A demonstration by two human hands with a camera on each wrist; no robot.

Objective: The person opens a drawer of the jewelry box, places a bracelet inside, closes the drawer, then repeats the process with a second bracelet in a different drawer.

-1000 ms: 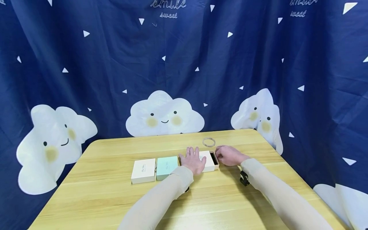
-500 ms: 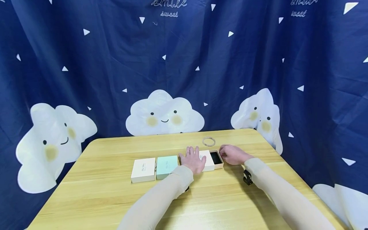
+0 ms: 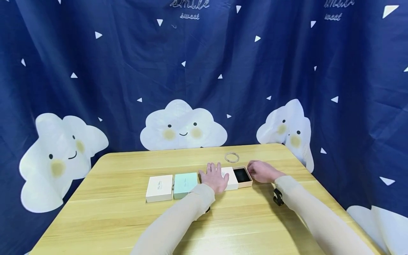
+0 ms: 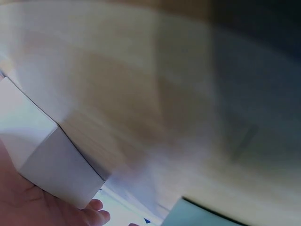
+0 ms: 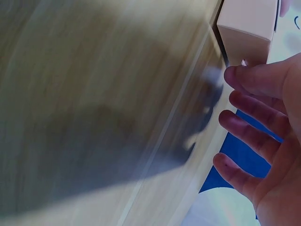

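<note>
In the head view, a white drawer box sleeve (image 3: 230, 178) lies on the table with its drawer (image 3: 243, 177) slid partway out to the right, showing a black lining. My left hand (image 3: 213, 179) rests over the sleeve's left part, fingers straight and spread, thumb across its top. At the drawer's right end is my right hand (image 3: 262, 171). Seen from the right wrist, its thumb and index finger pinch a small pull tab (image 5: 243, 62) on the drawer's end wall (image 5: 244, 42), mostly hidden by the fingertips; the other fingers stay loose.
Left of my left hand lie a mint green box (image 3: 185, 185) and a white box (image 3: 159, 188), side by side and closed. A thin ring-shaped bangle (image 3: 232, 162) lies behind the drawer box. The wooden table (image 3: 105, 212) ends at a dark blue curtain (image 3: 204, 71).
My right hand has moved right, and the drawer has slid further out of the sleeve, exposing more black lining. My left hand and the sleeve have stayed in place.
</note>
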